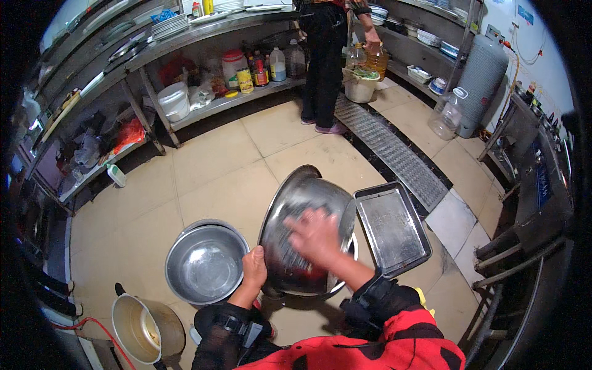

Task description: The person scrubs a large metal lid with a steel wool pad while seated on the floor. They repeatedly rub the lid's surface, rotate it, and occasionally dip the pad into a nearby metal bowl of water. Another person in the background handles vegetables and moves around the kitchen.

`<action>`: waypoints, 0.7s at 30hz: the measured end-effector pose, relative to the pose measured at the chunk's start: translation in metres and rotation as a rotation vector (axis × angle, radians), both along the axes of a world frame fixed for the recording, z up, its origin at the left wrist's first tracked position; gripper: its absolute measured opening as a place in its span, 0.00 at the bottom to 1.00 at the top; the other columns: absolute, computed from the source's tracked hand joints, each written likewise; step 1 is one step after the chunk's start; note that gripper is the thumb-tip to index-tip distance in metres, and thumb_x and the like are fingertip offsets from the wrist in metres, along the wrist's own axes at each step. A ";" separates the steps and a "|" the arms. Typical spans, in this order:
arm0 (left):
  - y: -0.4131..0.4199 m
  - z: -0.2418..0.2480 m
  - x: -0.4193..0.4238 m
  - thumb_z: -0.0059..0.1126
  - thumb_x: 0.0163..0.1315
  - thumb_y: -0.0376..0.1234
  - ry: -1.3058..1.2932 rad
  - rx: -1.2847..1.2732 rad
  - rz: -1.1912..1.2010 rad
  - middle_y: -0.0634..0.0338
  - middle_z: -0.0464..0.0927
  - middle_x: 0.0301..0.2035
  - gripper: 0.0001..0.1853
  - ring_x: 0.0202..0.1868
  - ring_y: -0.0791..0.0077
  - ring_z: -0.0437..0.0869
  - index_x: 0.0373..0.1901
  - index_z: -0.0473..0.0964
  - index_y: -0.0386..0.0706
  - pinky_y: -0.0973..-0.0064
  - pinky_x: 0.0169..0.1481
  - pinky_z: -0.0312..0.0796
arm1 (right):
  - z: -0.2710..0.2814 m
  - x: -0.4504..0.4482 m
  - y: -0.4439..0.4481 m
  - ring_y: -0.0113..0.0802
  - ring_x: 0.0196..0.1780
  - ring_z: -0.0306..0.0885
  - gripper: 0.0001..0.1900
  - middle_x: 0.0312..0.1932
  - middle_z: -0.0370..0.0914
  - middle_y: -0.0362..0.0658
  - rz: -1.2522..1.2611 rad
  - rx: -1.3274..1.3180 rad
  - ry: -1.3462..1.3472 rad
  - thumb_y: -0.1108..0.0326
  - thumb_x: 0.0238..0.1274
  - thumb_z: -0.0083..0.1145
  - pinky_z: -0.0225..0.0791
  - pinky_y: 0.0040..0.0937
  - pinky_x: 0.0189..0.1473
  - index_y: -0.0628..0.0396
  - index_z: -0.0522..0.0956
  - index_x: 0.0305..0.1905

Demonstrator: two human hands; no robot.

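Note:
A large metal basin (300,226) is tilted on its side before me, its outer surface facing up. My left hand (255,267) grips its rim at the left, thumb showing and the other fingers hidden behind the metal. Blurred, my right hand (317,233) lies over the basin's outer side with its fingers spread; whether something thin is under the palm cannot be told. Beneath the basin, part of a white rim shows at the right. A round metal bowl (206,263) stands on the floor to the left, and a rectangular metal tray (393,226) lies to the right.
An old metal pot (171,323) lies tipped at lower left near a red hose (99,321). A metal drain grate (393,150) crosses the floor. Another person (321,64) stands ahead beside a bucket (360,89). Steel shelving (240,99) runs along the left; a gas cylinder (483,83) stands right.

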State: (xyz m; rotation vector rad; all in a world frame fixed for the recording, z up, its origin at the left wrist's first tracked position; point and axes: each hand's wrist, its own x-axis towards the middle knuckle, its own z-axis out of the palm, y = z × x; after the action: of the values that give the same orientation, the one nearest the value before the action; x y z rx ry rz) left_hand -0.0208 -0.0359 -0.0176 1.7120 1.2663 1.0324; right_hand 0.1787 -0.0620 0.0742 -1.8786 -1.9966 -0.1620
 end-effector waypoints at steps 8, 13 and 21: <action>0.027 -0.016 -0.008 0.31 0.75 0.53 -0.047 -0.173 -0.080 0.44 0.78 0.29 0.33 0.34 0.58 0.77 0.34 0.73 0.30 0.61 0.45 0.70 | -0.020 -0.018 -0.016 0.40 0.45 0.70 0.22 0.43 0.74 0.40 0.178 0.125 -0.112 0.58 0.46 0.64 0.60 0.49 0.41 0.38 0.81 0.51; 0.029 0.024 0.015 0.31 0.75 0.54 -0.061 -0.068 -0.040 0.44 0.73 0.24 0.33 0.30 0.62 0.75 0.31 0.71 0.32 0.60 0.39 0.68 | -0.015 -0.032 0.002 0.41 0.46 0.70 0.22 0.41 0.73 0.40 0.245 0.054 -0.057 0.61 0.43 0.65 0.61 0.51 0.42 0.39 0.81 0.50; 0.025 0.021 0.018 0.28 0.73 0.58 0.000 0.087 0.027 0.39 0.66 0.19 0.34 0.25 0.36 0.70 0.26 0.65 0.36 0.52 0.30 0.60 | -0.002 -0.022 0.032 0.43 0.49 0.70 0.19 0.41 0.74 0.44 0.040 0.061 -0.103 0.59 0.45 0.64 0.62 0.52 0.46 0.47 0.82 0.46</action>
State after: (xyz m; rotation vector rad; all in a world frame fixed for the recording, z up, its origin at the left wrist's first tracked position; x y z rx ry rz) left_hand -0.0028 -0.0105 0.0038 1.7650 1.2641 1.1180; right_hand 0.1569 -0.0296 0.0722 -1.8241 -2.0707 -0.3107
